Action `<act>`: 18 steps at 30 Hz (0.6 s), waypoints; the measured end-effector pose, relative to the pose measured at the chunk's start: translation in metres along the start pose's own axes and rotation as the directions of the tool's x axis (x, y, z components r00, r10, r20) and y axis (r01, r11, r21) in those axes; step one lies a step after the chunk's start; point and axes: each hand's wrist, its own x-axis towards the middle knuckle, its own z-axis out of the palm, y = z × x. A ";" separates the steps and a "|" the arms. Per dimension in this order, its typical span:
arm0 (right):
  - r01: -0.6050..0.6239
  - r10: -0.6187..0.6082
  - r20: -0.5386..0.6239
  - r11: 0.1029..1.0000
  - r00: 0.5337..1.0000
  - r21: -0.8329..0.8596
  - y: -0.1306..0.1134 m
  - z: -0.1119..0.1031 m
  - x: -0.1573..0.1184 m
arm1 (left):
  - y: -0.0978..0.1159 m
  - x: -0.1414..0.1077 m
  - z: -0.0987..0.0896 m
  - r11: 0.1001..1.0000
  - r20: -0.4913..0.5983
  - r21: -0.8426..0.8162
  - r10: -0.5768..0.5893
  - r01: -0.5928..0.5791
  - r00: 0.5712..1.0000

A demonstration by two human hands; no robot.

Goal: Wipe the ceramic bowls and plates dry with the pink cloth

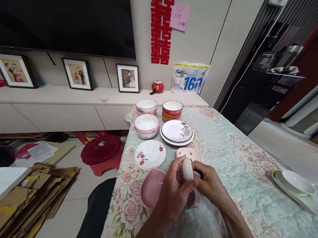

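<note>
My left hand [171, 193] and my right hand [211, 180] meet near the table's front, both closed around a small white dish [187, 168] seen nearly edge-on. My fingers hide much of it. Just beyond it is a pink dish with polka dots [189, 152], partly covered by my hands. A pink bowl [150, 190] stands beside my left hand. Below my hands, another pinkish piece shows only in part. Farther off are white plates with red flowers [151, 152] and a stack of brown-rimmed plates [176, 130].
White bowls [147, 123] and a stack of red and orange bowls [172, 108] stand at the table's far end. White dishes [297, 182] sit on a tray at right. A flowered cloth [222, 148] covers the table. A red stool [101, 149] stands left.
</note>
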 end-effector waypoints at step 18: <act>0.104 -0.132 0.118 0.970 0.984 0.218 -0.005 -0.011 -0.003 | 0.006 0.001 0.000 0.971 0.014 -0.218 -0.102 0.103 0.995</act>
